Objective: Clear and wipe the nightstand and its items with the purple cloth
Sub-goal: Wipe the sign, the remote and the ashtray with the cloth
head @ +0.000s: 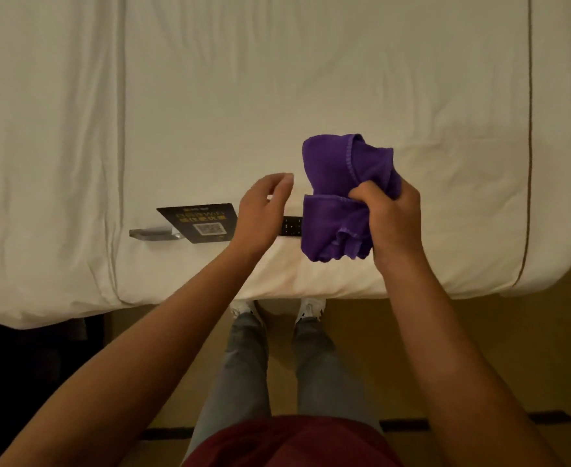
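Looking straight down over the bed (311, 79), white sheets filling the whole upper frame, and the action sits just right of centre. The right hand (392, 214) is clenched tight around the purple cloth (341, 197), bunched into a thick wad that spills above and below the fist, held over the near edge of the mattress. The left hand (264, 207) hangs beside it, fingers loosely spread and gripping nothing, a small gap between it and the cloth. Lying on the sheet under the two hands is a dark remote control (292, 226), only a short strip of its buttons peeking out, the rest blocked by the left hand and the cloth. Left of that, a black card (200, 222) with a printed code square lies flat on the bed, its clear stand (151, 232) poking out toward the left of the frame. Down at the bottom, grey trousers, white shoes (307, 310) against the bed's edge, tan floor (479, 348) to the right.
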Available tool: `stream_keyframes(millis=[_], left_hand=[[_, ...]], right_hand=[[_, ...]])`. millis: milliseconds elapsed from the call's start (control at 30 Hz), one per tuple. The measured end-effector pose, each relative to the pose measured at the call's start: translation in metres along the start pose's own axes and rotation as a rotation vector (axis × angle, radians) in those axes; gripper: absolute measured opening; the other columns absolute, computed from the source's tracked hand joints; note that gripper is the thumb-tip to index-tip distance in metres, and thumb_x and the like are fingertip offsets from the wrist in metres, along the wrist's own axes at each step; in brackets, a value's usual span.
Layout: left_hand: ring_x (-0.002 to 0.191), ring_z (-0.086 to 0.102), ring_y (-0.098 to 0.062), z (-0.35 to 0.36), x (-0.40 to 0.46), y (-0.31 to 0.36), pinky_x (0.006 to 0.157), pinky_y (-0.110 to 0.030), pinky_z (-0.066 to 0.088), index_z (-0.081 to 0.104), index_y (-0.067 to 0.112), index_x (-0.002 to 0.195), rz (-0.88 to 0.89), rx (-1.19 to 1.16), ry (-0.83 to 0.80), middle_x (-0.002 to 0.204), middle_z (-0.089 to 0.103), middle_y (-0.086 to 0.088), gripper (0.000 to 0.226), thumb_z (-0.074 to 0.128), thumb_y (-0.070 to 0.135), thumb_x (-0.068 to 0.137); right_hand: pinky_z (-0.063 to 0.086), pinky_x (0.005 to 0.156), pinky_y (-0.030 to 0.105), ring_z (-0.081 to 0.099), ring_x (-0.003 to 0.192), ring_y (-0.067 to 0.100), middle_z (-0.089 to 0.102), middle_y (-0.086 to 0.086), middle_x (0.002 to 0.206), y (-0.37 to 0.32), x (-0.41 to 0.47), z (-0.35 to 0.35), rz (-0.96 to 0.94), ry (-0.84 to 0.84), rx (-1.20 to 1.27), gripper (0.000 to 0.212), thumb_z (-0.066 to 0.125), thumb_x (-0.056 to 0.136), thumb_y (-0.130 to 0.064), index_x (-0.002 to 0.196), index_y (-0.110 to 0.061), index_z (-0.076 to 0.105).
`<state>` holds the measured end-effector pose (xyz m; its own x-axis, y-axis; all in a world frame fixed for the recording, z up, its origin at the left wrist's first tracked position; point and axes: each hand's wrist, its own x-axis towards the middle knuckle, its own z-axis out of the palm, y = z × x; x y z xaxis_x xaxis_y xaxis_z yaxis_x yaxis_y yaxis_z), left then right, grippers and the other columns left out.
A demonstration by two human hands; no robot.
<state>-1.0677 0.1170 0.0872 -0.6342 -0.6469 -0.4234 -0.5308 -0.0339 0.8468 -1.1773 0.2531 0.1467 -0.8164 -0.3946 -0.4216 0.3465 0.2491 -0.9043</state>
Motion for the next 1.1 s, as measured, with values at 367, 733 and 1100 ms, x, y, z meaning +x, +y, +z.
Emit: stream_keyframes(millis=[367, 733, 1100], left_hand=[[0.109, 0.072, -0.026, -0.124, -0.025, 0.076, 0.087, -0.035, 0.059, 0.066, 0.018, 0.121, 0.059, -0.688, -0.234, 0.117, 0.075, -0.006, 0.036, 0.071, 0.037, 0.091], [0.099, 0.075, -0.015, -0.256, -0.059, 0.124, 0.083, -0.027, 0.061, 0.067, 0.019, 0.117, 0.328, -0.238, -0.162, 0.105, 0.077, 0.002, 0.037, 0.082, 0.021, 0.084], [0.103, 0.074, -0.018, -0.272, -0.092, 0.106, 0.088, -0.037, 0.061, 0.071, 0.021, 0.113, 0.138, -0.529, 0.308, 0.108, 0.077, -0.001, 0.037, 0.080, 0.039, 0.083]], right_hand=[[0.061, 0.074, 0.038, 0.073, 0.093, 0.029, 0.075, 0.010, 0.098, -0.060, -0.043, 0.091, -0.046, -0.319, 0.102, 0.026, 0.067, 0.079, -0.014, 0.105, -0.012, 0.071], [0.060, 0.082, 0.028, 0.074, 0.104, 0.012, 0.077, -0.008, 0.113, -0.098, -0.075, 0.173, -0.176, -0.534, -0.147, 0.043, 0.084, 0.081, -0.029, 0.119, -0.038, 0.066], [0.060, 0.090, 0.038, 0.072, 0.112, 0.019, 0.074, -0.002, 0.122, -0.110, -0.063, 0.198, -0.107, -0.837, -0.206, 0.065, 0.089, 0.067, -0.056, 0.125, -0.040, 0.066]])
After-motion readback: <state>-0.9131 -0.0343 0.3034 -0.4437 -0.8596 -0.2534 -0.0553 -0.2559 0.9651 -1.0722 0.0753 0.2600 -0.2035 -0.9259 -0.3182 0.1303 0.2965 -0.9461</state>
